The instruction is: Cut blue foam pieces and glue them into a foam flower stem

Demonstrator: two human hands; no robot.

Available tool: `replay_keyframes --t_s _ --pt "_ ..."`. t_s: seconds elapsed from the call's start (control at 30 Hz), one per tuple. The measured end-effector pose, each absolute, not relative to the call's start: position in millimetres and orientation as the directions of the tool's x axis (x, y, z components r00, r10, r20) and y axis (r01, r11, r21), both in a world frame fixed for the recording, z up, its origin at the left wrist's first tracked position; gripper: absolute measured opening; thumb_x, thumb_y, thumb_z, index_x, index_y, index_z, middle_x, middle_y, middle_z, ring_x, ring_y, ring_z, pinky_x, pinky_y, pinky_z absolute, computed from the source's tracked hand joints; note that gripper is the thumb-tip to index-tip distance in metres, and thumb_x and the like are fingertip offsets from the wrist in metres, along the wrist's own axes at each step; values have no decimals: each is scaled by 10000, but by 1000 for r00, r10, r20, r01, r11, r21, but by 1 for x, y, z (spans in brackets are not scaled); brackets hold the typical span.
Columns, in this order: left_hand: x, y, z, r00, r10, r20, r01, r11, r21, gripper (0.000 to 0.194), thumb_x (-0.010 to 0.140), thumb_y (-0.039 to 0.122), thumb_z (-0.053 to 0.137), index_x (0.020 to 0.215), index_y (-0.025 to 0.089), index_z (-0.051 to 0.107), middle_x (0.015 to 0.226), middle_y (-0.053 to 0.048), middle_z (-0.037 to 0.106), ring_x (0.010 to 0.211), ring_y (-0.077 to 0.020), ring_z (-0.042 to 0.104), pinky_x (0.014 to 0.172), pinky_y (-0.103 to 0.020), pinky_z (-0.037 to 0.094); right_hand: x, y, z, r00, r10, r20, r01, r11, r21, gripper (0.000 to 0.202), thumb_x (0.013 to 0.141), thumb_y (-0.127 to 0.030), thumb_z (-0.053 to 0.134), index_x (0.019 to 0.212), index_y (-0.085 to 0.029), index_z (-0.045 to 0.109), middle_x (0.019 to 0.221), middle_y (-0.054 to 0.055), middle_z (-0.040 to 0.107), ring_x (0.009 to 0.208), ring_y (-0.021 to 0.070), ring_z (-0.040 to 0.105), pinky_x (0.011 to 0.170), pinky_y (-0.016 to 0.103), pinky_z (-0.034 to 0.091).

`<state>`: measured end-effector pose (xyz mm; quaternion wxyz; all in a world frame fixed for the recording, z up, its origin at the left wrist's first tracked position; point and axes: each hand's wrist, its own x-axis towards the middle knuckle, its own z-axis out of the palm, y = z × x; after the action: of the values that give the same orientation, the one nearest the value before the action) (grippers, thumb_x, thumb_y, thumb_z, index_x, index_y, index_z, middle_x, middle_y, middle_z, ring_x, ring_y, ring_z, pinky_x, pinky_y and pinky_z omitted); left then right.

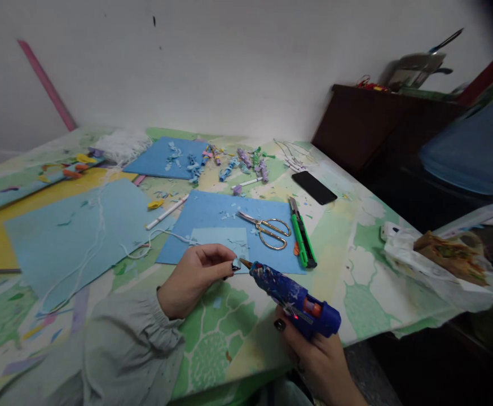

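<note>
My right hand (314, 355) is wrapped round a blue hot glue gun (286, 296), whose red light is lit. Its nozzle points left and meets, or nearly meets, a small light blue scrap (236, 263) pinched in the fingertips of my left hand (198, 276). Just beyond my hands lies a blue foam sheet (183, 248), with a lighter blue piece (221, 239) on it. Gold-handled scissors (267, 228) and a green utility knife (301, 234) rest at the sheet's right side. A white cord (170, 234) runs out to the left of my left hand.
Colourful paper-wrapped pieces (242, 160) cluster at the back by another blue sheet (157, 158). A black phone (314, 187) lies at the right, and wrapped food (453, 256) sits on a plastic bag near the right edge. White yarn (122, 146) is heaped back left; a white stick (167, 212) lies nearer.
</note>
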<state>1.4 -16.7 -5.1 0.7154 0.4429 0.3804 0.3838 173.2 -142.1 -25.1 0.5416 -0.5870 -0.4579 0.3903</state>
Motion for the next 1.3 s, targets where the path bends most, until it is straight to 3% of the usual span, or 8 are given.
replay_keyframes --t_s 0.33,1.3 --pt "2 -17 -1 405 887 -220 -194 319 928 202 547 205 804 669 129 662 573 6 629 515 -71 529 494 -161 394 170 -139 -15 284 959 19 136 -21 -991 343 721 -479 641 627 -163 547 462 -37 396 455 93 360 400 209 304" --pt "2 -19 0 403 885 -231 -189 328 926 198 553 199 797 684 130 666 588 1 621 521 -82 527 514 -187 402 170 -137 -16 268 963 14 130 -22 -991 349 722 -488 631 607 -177 523 479 -28 388 472 104 338 415 223 284"
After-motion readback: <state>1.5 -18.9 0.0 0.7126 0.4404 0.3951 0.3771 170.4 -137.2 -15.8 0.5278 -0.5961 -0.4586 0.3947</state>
